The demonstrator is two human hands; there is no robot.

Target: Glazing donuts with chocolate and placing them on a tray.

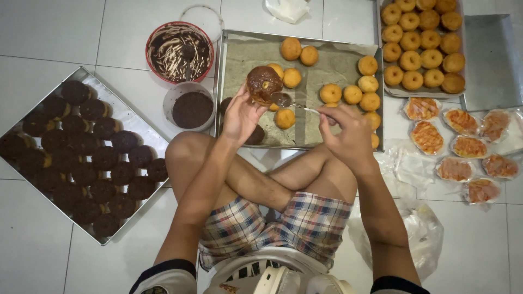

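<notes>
Left hand (pixel 241 115) fingers clamp a chocolate-glazed donut (pixel 264 83) above the middle tray (pixel 229 81). Right hand (pixel 348 130) fingers pinch a spoon (pixel 289 101), its long axis level, bowl touching the donut's lower right edge.

A tray of coated donuts (pixel 81 152) is set on the left, two bowls (pixel 180 51) between it and the middle tray (pixel 245 54). Another tray of donuts (pixel 422 49) is parked far right, wrapped pastries (pixel 460 147) laid out just below it.
</notes>
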